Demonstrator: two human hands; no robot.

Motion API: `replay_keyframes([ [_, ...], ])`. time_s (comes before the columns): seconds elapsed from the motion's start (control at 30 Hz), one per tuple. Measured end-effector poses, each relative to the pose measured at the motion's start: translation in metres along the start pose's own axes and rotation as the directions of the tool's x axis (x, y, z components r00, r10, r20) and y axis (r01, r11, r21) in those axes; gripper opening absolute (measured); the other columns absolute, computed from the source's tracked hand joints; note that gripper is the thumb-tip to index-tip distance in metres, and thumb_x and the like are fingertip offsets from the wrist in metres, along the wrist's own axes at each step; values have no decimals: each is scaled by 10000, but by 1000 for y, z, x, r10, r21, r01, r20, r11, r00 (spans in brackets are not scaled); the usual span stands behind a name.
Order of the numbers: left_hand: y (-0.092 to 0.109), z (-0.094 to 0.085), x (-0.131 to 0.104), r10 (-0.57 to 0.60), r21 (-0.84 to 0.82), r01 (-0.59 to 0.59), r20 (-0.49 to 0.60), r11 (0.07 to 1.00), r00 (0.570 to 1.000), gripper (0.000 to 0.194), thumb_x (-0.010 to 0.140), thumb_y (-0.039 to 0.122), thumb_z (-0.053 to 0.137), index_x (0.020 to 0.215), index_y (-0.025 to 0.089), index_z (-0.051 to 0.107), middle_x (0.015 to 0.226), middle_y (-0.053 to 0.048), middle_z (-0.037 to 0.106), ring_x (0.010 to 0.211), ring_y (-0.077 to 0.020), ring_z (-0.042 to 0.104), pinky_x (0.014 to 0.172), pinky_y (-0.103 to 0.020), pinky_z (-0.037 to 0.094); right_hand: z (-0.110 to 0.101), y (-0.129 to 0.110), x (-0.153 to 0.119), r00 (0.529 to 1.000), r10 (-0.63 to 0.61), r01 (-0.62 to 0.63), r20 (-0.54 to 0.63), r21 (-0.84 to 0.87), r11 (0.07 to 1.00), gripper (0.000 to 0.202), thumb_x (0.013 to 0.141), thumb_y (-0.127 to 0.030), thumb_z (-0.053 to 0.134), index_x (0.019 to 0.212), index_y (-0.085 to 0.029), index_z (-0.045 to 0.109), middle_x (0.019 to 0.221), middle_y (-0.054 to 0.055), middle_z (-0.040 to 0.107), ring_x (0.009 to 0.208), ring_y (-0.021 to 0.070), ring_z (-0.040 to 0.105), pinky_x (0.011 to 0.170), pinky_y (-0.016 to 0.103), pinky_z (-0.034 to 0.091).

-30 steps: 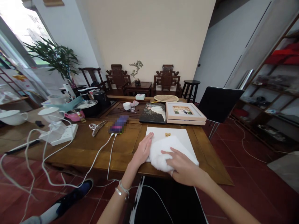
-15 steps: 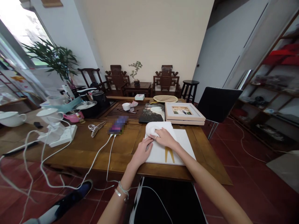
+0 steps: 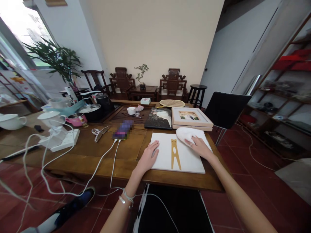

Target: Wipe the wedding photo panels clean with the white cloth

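Observation:
A white board [image 3: 162,160] with a golden-yellow forked figure [image 3: 174,150] on its face lies flat near the table's front edge. My left hand [image 3: 148,156] rests on the board's left edge, fingers laid out, holding nothing. Over the board's upper right part, my right hand [image 3: 200,147] grips a bunched white cloth [image 3: 188,133] that covers the corner and hangs past the right edge.
Behind the board are a dark picture panel [image 3: 157,118] and stacked pale frames [image 3: 191,117]. Left of it lie a phone [image 3: 123,129] with white cables, a hair clip [image 3: 101,133] and a power strip [image 3: 68,140]. A black chair [image 3: 227,108] stands right.
My right hand has moved to the right with the white cloth, from the board's upper left to its upper right. The whole yellow figure now shows. My left hand has stayed in place.

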State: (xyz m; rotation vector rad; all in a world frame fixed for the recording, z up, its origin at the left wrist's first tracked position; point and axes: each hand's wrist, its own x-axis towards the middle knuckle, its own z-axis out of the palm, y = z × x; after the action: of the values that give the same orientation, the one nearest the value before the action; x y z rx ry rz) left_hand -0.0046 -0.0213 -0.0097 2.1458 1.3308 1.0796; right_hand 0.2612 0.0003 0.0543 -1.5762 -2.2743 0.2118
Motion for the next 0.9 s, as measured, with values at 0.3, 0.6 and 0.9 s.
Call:
replay_keyframes([
  [0.3,-1,1,0,5,51,-7,56,999,998,403,881,270,364,1259,180,473,1360,-81,427,1293,-194,336,1096,-441,202,-11,-30,-91,962,-215,224,170,-32,974,177,727,-82,402,722,-175,553,1236,118,522,1312,221,235,1089,440,147],
  [0.6,0,0,0,11,29,-12,51,1000,999,393,875,276,381,1236,174,500,1339,-87,454,1283,-205,354,1093,-449,211,-23,-28,-79,962,-85,87,260,7,996,206,793,-155,396,836,-211,590,1124,59,603,1237,278,370,1012,442,296],
  [0.9,1,-2,0,-8,6,7,36,1000,999,385,865,277,401,1215,172,522,1329,-84,465,1272,-204,372,1088,-440,237,8,-9,-12,984,-148,155,98,-76,985,313,739,-97,390,950,-155,613,1215,97,552,1301,232,263,1063,467,155],
])
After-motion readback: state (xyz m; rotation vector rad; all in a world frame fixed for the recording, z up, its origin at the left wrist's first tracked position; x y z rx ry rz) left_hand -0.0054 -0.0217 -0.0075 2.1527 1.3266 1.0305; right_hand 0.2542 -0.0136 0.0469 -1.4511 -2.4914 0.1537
